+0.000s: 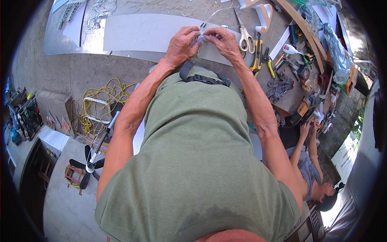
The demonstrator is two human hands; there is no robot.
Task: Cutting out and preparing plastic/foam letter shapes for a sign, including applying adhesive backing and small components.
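Observation:
At the near edge of a long grey sheet (pixel 141 34), both my hands meet over a small pale, partly see-through piece (pixel 200 37). My left hand (pixel 184 46) pinches it from the left, fingers curled. From the other side, the thumb and fingertips of my right hand (pixel 223 42) close on it. A thin white wire (pixel 213 14) runs up and away just above the fingertips, and two short dark tips stand beside it. My fingers hide most of the piece, so its kind is unclear. Scissors (pixel 247 41) with cream handles lie just right of my right hand.
Right of the scissors lie a yellow utility knife (pixel 257 52), pliers (pixel 270 63), a white bottle (pixel 290 49) and a grey glove (pixel 280 88). Another person (pixel 310 169) works at the lower right. Yellow cord (pixel 96 107) tangles at the left, above a dark-bladed fan (pixel 89 166).

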